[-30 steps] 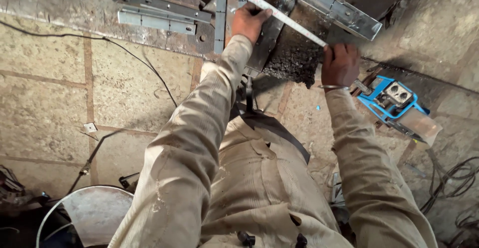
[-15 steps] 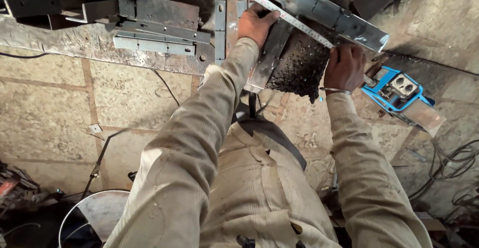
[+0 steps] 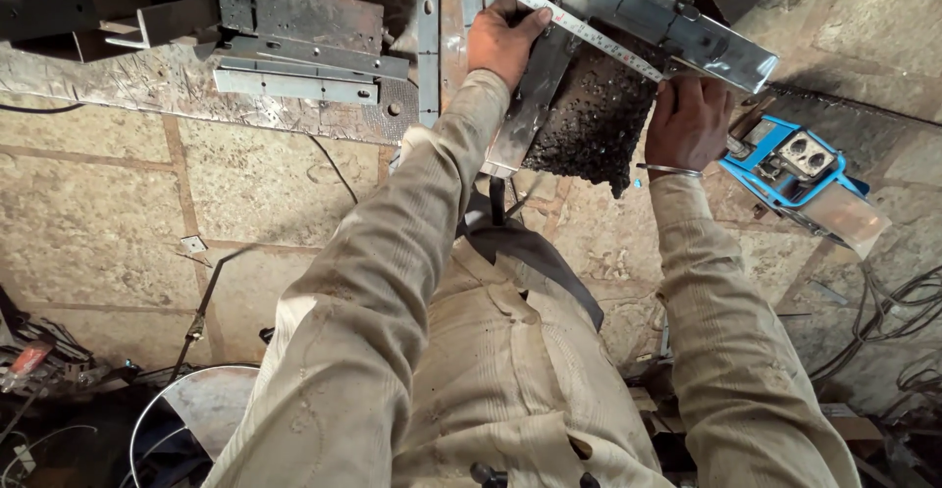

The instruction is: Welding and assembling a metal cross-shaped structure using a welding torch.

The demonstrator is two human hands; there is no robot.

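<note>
Seen from above, a worn metal workbench (image 3: pixel 147 81) over a stone-tiled floor (image 3: pixel 108 204). The left hand (image 3: pixel 502 42) presses a measuring tape (image 3: pixel 564 19) flat – fingers closed on it – across a steel channel (image 3: pixel 677 32); the right hand (image 3: pixel 687 123) grips the channel's underside (blue power tool (image 3: pixel 790 164) beside).

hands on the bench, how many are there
2. The left hand presses on the tape measure at the top centre; the right hand grips near the steel channel at the right.
</note>
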